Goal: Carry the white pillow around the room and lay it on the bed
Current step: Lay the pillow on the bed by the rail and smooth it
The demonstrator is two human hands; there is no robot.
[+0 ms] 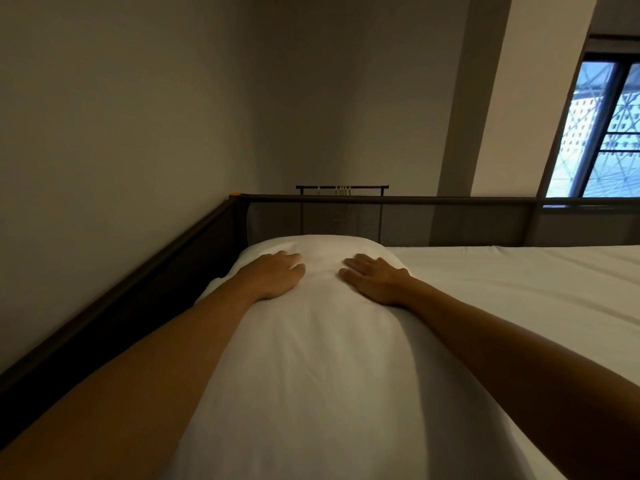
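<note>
Bed (519,289) carries the pillow (311,358) along its left rail (138,282) — long axis running straight away from you toward the headboard (415,200). Your left hand (277,277) and right hand (375,280) lie open and flat, palms down on its far end, gripping nothing, equally near — just lift off.
</note>
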